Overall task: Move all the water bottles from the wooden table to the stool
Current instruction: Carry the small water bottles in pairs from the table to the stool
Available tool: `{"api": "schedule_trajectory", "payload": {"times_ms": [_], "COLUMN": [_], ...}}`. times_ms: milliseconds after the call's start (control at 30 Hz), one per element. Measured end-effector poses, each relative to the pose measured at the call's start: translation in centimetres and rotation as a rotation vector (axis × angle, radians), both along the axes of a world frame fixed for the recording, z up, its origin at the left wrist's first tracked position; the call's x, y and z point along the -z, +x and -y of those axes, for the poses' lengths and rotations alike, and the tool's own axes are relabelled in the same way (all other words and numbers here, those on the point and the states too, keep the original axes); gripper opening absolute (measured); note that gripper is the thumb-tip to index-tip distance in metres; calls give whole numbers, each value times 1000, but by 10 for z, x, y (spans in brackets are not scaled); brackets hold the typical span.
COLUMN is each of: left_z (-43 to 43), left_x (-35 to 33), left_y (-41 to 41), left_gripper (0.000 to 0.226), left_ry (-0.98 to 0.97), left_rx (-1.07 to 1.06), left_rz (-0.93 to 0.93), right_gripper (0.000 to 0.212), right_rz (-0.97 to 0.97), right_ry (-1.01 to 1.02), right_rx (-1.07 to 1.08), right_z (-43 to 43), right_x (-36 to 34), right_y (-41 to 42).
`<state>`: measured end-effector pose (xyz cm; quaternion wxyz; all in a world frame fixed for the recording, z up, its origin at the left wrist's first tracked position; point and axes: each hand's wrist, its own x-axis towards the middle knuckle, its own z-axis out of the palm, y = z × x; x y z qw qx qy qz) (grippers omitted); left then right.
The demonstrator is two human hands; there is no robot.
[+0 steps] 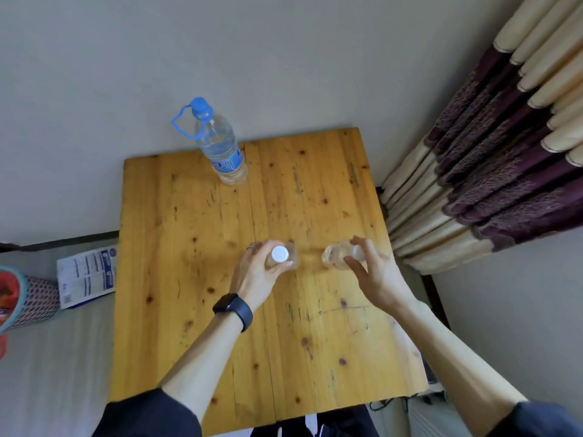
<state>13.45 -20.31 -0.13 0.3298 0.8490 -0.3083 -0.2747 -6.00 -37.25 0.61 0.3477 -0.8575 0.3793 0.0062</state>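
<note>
Two small clear bottles with white caps stand near the middle of the wooden table (pixel 195 279). My left hand (pixel 257 274) grips the left small bottle (pixel 280 254) around its neck, just under the cap. My right hand (pixel 375 272) curls its fingers and thumb around the top of the right small bottle (pixel 334 256), hiding its cap. A large clear bottle (pixel 220 146) with a blue cap, blue carry loop and blue label stands at the table's far edge by the wall. No stool is in view.
A grey wall runs behind the table. Purple and cream curtains (pixel 492 159) hang at the right. To the left lies a bed surface with a white printed packet (pixel 86 275) and a patterned red and teal container (pixel 22 298).
</note>
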Motion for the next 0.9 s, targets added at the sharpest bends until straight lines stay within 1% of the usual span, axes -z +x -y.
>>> {"api": "schedule_trajectory", "payload": {"times_ms": [133, 267, 367, 567, 667, 700, 767, 833, 900], "left_z": [-41, -79, -96, -107, -110, -111, -114, -117, -117], "left_x": [-2, 4, 7, 15, 16, 17, 21, 26, 31], "left_y": [-31, -55, -67, -75, -75, -75, -73, -69, -63], "left_gripper": [27, 28, 28, 29, 32, 36, 52, 73, 86], "left_ry": [20, 45, 47, 23, 9, 3, -18, -16, 16], "left_rx": [-49, -89, -107, -97, -86, -81, -55, -10, 34], "left_rz": [5, -2, 9, 55, 39, 22, -16, -65, -97], "right_gripper": [38, 32, 29, 35, 45, 49, 56, 62, 68], "right_rz": [-5, -17, -15, -23, -72, -93, -99, -56, -15], "right_ry": [58, 102, 75, 11, -15, -11, 34, 119, 212], "right_rx": [-93, -169, -235, -246, -212, -194, -141, -72, 0], "right_z": [-49, -91, -111, -127, -128, -128, -127, -126, -126], "right_x": [3, 11, 14, 14, 15, 17, 18, 18, 16], "right_y": [-11, -17, -17, -8, -5, -5, -6, -4, -2]}}
